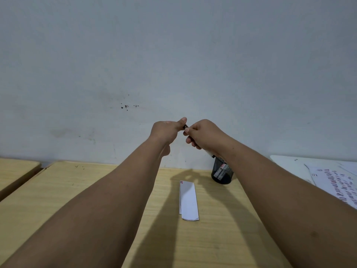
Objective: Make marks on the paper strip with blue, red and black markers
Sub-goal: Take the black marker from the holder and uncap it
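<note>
Below the raised hands lies the light wooden table point(96, 190), with the folded white paper strip point(188, 200) and black mesh pen cup point(222, 174). The right hand point(204, 135) grips a dark marker point(186, 126); the left hand point(167, 130) pinches its tip end.

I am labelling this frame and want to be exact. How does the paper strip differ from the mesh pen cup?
The paper strip is white and lies flat on the wooden table; the mesh pen cup is black and stands upright. The strip is long and thin with small marks at its far end; the cup is round and holds markers. The strip lies nearer to the person, the cup nearer to the wall. Neither is touched by a hand.
</note>
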